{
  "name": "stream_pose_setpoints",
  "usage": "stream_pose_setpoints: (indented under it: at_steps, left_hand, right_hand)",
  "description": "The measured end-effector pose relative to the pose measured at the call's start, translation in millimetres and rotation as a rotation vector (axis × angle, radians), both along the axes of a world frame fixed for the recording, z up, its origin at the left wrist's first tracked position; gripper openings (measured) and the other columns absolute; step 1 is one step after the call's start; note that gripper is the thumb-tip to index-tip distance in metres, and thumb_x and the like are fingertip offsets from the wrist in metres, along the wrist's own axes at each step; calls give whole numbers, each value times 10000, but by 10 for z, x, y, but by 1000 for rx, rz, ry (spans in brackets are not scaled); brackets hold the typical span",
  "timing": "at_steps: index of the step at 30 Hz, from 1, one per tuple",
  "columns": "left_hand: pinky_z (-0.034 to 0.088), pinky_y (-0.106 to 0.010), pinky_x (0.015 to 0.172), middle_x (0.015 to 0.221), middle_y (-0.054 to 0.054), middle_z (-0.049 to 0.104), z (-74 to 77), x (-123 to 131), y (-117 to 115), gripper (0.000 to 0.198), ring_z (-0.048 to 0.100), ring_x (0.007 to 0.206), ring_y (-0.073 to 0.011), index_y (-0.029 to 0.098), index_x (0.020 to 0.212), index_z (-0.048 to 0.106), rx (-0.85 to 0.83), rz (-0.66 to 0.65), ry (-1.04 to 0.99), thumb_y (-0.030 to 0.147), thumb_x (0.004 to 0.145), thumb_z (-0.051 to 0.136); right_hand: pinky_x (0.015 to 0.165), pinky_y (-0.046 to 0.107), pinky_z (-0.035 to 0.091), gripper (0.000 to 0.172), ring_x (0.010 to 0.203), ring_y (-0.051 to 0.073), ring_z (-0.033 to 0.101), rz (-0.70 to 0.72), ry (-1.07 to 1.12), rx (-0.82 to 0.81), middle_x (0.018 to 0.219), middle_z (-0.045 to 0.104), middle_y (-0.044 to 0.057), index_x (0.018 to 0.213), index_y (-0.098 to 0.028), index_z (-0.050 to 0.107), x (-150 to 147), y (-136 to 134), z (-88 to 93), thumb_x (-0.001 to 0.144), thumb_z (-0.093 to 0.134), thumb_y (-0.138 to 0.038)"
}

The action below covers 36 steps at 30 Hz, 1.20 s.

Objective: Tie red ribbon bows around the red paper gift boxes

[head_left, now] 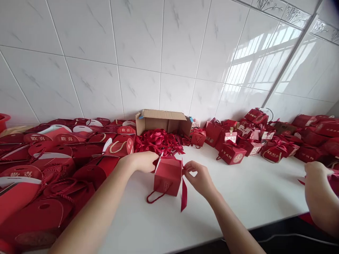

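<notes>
A small red gift box (pixel 168 174) stands in front of me on the white table, with a dark red cord handle looping out at its lower left. My right hand (pixel 197 174) pinches a red satin ribbon (pixel 184 194) at the box's right side, and the ribbon's end hangs down. My left hand (pixel 145 161) is at the upper left of the box, fingers curled and partly hidden against its edge. What lies in those fingers cannot be made out. Just behind, loose red ribbons (pixel 159 139) heap out of an open cardboard box (pixel 162 114).
Many red gift boxes with cord handles (pixel 58 169) crowd the left side. Boxes with bows (pixel 233 153) stand at the back right. Another person's hand (pixel 316 173) and forearm are at the right edge. A tiled wall (pixel 140 84) rises behind the white table (pixel 137 218).
</notes>
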State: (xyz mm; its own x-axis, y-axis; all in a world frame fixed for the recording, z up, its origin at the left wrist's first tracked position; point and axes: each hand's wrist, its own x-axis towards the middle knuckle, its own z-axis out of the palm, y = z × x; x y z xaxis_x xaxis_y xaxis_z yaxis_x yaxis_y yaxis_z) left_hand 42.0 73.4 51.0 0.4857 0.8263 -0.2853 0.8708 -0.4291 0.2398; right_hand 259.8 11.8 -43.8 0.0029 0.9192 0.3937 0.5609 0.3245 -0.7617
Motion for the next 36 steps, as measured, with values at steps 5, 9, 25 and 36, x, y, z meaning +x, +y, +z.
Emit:
stream_pose_setpoints:
  at_steps: [5, 9, 25, 36]
  left_hand:
    - [366, -294, 487, 733, -74, 664, -54, 58, -187, 51, 601, 590, -241, 212, 713, 561, 28, -4, 83, 228, 698, 515]
    - [467, -410, 713, 1021, -185, 657, -174, -39, -430, 238, 634, 913, -357, 171, 956, 591, 189, 66, 117, 215, 734, 520]
    - [406, -299, 543, 811, -61, 658, -739, -61, -674, 666, 598, 594, -224, 205, 1457, 289, -62, 210, -352, 258, 801, 389]
    - [455, -332, 918, 1252, -64, 610, -698, 46, -465, 521, 512, 1207, -251, 272, 1271, 584, -45, 394, -1448, 462, 788, 637]
  right_hand:
    - [700, 386, 485, 69, 777, 236, 596, -190, -145, 101, 858, 631, 69, 785, -239, 538, 269, -57, -11, 823, 500, -283]
    - [576, 337, 410, 173, 609, 201, 492, -219, -209, 26, 698, 544, 14, 751, -252, 434, 392, -156, -47, 818, 550, -360]
    - [625, 293, 368, 529, 682, 185, 477, -19, 320, -145, 707, 542, 22, 697, -217, 495, 39, -193, -434, 866, 332, -691]
    - [956, 391, 425, 425, 1123, 242, 588, 194, 1224, -367, 1123, 692, 29, 982, -286, 678, 46, 120, -171, 758, 604, -640]
